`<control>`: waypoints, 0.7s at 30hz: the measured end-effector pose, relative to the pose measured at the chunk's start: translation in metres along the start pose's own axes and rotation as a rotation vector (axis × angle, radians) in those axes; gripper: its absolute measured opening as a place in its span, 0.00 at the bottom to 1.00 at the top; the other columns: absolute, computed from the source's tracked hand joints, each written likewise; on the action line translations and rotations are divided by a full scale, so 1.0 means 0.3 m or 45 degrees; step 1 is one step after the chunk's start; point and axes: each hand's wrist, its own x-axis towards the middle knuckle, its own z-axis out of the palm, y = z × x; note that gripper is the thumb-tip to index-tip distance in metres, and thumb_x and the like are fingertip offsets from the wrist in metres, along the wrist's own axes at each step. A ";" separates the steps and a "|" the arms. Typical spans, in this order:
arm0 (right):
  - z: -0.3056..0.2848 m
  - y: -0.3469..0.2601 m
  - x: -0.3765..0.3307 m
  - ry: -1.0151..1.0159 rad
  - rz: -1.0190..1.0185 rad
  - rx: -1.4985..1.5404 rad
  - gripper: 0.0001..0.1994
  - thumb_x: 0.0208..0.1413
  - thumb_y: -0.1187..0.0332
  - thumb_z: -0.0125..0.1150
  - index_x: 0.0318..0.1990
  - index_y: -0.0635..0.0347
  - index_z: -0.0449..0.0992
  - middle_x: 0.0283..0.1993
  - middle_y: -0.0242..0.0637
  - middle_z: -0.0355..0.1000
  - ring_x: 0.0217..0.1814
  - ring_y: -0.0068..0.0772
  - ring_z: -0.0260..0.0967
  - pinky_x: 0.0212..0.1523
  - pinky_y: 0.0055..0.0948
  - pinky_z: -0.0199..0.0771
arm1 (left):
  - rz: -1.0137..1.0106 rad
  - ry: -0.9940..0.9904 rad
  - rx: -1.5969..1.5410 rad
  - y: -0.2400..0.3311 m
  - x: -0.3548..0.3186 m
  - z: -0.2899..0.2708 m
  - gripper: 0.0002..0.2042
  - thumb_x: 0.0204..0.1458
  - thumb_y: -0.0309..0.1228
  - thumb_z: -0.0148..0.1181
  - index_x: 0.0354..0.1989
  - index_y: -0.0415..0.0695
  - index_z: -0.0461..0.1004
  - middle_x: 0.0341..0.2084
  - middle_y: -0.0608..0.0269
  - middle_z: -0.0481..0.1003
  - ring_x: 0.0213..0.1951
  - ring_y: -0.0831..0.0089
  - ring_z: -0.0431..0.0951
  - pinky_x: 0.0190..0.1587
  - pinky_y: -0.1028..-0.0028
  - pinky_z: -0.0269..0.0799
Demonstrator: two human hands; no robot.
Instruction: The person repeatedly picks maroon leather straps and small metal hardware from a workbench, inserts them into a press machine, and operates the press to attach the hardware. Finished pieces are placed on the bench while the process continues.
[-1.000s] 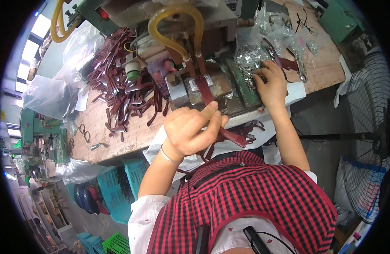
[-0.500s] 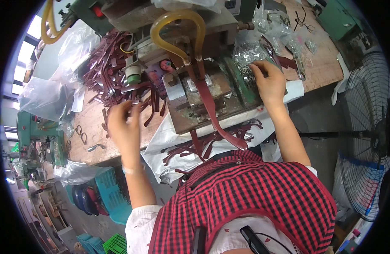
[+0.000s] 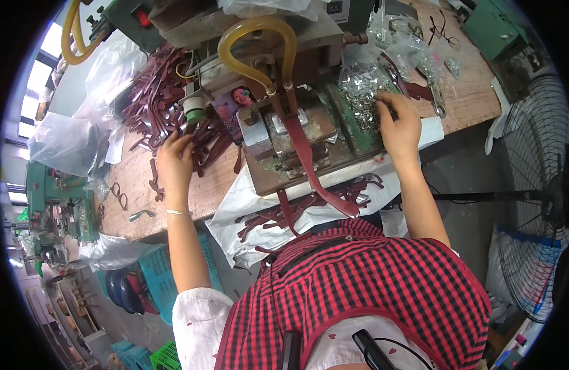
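Dark red eyeglass temples (image 3: 152, 102) lie heaped on the bench at the left. My left hand (image 3: 175, 163) is at the near edge of this heap, fingers bent and drawn together; what is between them, if anything, is hidden. At the right, my right hand (image 3: 400, 128) rests beside a pile of small shiny metal parts (image 3: 361, 108), thumb and forefinger nearly meeting. Whatever they pinch is too small to make out. Between my hands, a single dark red temple (image 3: 304, 151) sits in the bench machine (image 3: 260, 166), its curved end hanging toward me, with neither hand on it.
A yellow hose (image 3: 289, 46) loops above the machine. More temples (image 3: 306, 206) lie on white cloth below it. Clear bags (image 3: 429, 68) and pliers-like metal tool (image 3: 439, 102) are at the back right. A fan (image 3: 531, 197) stands at right, blue crates (image 3: 158, 277) on the floor at left.
My left hand has moved slightly up and left onto the edge of the temple heap, its fingers turning downward. My right hand has shifted a little right and down beside the metal parts.
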 end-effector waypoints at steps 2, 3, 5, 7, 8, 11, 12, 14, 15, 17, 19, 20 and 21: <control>-0.037 -0.017 -0.020 0.033 0.030 -0.008 0.07 0.55 0.75 0.65 0.40 0.60 0.84 0.41 0.39 0.81 0.45 0.44 0.77 0.49 0.35 0.74 | -0.021 0.098 -0.005 -0.027 -0.039 0.025 0.10 0.54 0.30 0.67 0.43 0.43 0.86 0.55 0.50 0.79 0.54 0.51 0.78 0.58 0.64 0.72; -0.068 -0.028 -0.046 0.033 0.048 -0.027 0.07 0.55 0.75 0.65 0.41 0.61 0.84 0.41 0.39 0.81 0.44 0.43 0.77 0.48 0.35 0.74 | -0.095 0.186 -0.067 -0.011 -0.067 0.028 0.09 0.53 0.30 0.68 0.41 0.44 0.86 0.57 0.51 0.79 0.52 0.52 0.78 0.59 0.62 0.71; -0.104 -0.035 -0.087 0.000 0.224 0.120 0.09 0.54 0.76 0.65 0.42 0.61 0.85 0.41 0.40 0.81 0.43 0.42 0.77 0.48 0.33 0.74 | -0.127 0.235 0.070 0.004 -0.079 0.011 0.09 0.51 0.32 0.70 0.41 0.50 0.87 0.57 0.59 0.79 0.48 0.55 0.77 0.53 0.64 0.72; -0.135 -0.099 -0.073 -0.073 0.317 0.285 0.10 0.54 0.76 0.66 0.44 0.61 0.85 0.40 0.41 0.81 0.43 0.39 0.77 0.48 0.31 0.74 | -0.009 0.347 0.428 0.050 -0.082 -0.006 0.09 0.50 0.35 0.70 0.39 0.55 0.87 0.54 0.65 0.81 0.45 0.58 0.77 0.48 0.66 0.71; -0.139 -0.152 -0.040 -0.153 0.219 0.325 0.10 0.54 0.76 0.66 0.44 0.61 0.85 0.40 0.41 0.81 0.43 0.39 0.78 0.48 0.32 0.74 | -0.027 0.225 0.438 0.069 -0.085 -0.007 0.09 0.49 0.34 0.70 0.39 0.55 0.87 0.51 0.65 0.82 0.44 0.57 0.77 0.49 0.65 0.72; -0.103 -0.306 0.042 -0.320 -0.020 0.483 0.11 0.53 0.76 0.66 0.45 0.60 0.84 0.40 0.41 0.81 0.43 0.39 0.78 0.49 0.33 0.75 | -0.192 -0.210 0.400 0.086 -0.066 -0.006 0.08 0.47 0.32 0.69 0.37 0.52 0.85 0.37 0.57 0.84 0.41 0.53 0.81 0.46 0.59 0.76; -0.072 -0.345 0.072 -0.329 -0.069 0.548 0.12 0.53 0.76 0.67 0.46 0.60 0.84 0.40 0.41 0.81 0.43 0.39 0.78 0.49 0.34 0.75 | -0.341 -0.372 0.316 0.111 -0.053 0.003 0.07 0.47 0.31 0.69 0.35 0.49 0.83 0.31 0.50 0.83 0.40 0.49 0.82 0.43 0.55 0.77; 0.028 -0.379 0.093 -0.326 0.015 0.668 0.14 0.51 0.75 0.68 0.47 0.61 0.81 0.40 0.42 0.81 0.42 0.40 0.78 0.49 0.35 0.75 | -0.300 -0.352 0.156 0.042 -0.091 0.050 0.07 0.47 0.30 0.69 0.34 0.45 0.80 0.32 0.49 0.82 0.39 0.47 0.82 0.42 0.53 0.76; 0.060 -0.388 0.087 -0.420 0.170 0.763 0.16 0.51 0.75 0.68 0.49 0.63 0.79 0.38 0.40 0.81 0.42 0.37 0.79 0.48 0.33 0.76 | -0.320 -0.379 0.084 0.069 -0.094 0.030 0.09 0.46 0.30 0.70 0.35 0.43 0.80 0.32 0.50 0.82 0.38 0.48 0.82 0.40 0.55 0.76; 0.085 -0.418 0.061 -0.389 0.248 0.975 0.17 0.53 0.77 0.67 0.51 0.67 0.77 0.38 0.37 0.80 0.42 0.26 0.78 0.48 0.27 0.75 | -0.401 -0.397 -0.067 0.065 -0.111 0.025 0.12 0.45 0.32 0.73 0.36 0.42 0.80 0.30 0.51 0.82 0.31 0.50 0.81 0.35 0.59 0.74; 0.087 -0.425 0.047 -0.367 0.279 1.004 0.17 0.53 0.77 0.67 0.52 0.68 0.76 0.38 0.36 0.80 0.43 0.24 0.77 0.48 0.25 0.75 | -0.397 -0.347 -0.158 0.064 -0.105 0.002 0.12 0.46 0.31 0.76 0.34 0.40 0.79 0.23 0.60 0.80 0.23 0.64 0.77 0.31 0.67 0.71; 0.092 -0.417 0.034 -0.372 0.309 1.011 0.18 0.53 0.78 0.66 0.52 0.68 0.76 0.38 0.36 0.80 0.43 0.23 0.77 0.48 0.25 0.75 | -0.423 -0.292 -0.384 0.054 -0.112 0.002 0.09 0.49 0.29 0.74 0.32 0.40 0.78 0.21 0.63 0.79 0.22 0.69 0.75 0.29 0.71 0.68; 0.095 -0.424 0.041 -0.370 0.324 1.035 0.18 0.53 0.78 0.66 0.53 0.69 0.75 0.38 0.37 0.80 0.42 0.23 0.77 0.48 0.24 0.74 | -0.440 -0.214 -0.600 0.044 -0.103 -0.020 0.08 0.51 0.27 0.72 0.31 0.40 0.78 0.20 0.65 0.78 0.21 0.75 0.73 0.27 0.74 0.65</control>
